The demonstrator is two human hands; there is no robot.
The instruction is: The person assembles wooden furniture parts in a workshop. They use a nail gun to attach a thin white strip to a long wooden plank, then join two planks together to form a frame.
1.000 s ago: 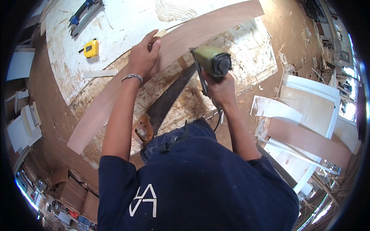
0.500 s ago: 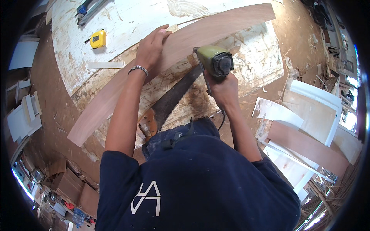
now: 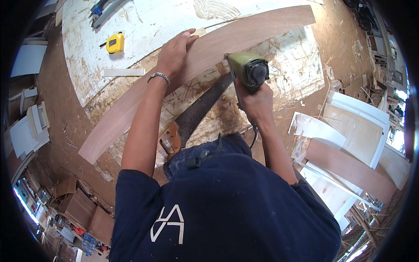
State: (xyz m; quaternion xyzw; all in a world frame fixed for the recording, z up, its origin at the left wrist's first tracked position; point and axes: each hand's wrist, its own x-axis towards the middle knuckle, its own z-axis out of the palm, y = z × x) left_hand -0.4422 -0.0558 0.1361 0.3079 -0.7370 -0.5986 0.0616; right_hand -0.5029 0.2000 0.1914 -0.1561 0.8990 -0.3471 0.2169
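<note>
A long reddish-brown wooden board (image 3: 209, 51) lies slantwise across the worktable. My left hand (image 3: 173, 53) grips it near its middle, the fingers bent over its far edge. In my right hand (image 3: 256, 102) is a green nail gun (image 3: 246, 67) with a black cap, held by the handle. Its nose is at the board's near edge, though whether it touches cannot be made out. Under the nail gun lies a handsaw (image 3: 201, 109), its wooden handle (image 3: 170, 139) close to my waist. A dark hose hangs below my right hand.
On the white, stained worktable (image 3: 152, 17) are a yellow tape measure (image 3: 115, 43), a pale thin strip (image 3: 123, 72) and a blue and grey tool (image 3: 104, 13). White panels (image 3: 355, 113) and a brown board (image 3: 349, 168) lean at the right. Cardboard boxes (image 3: 85, 209) stand at lower left.
The whole view has shifted slightly. Both hands, the board and the nail gun keep nearly the same places relative to each other.
</note>
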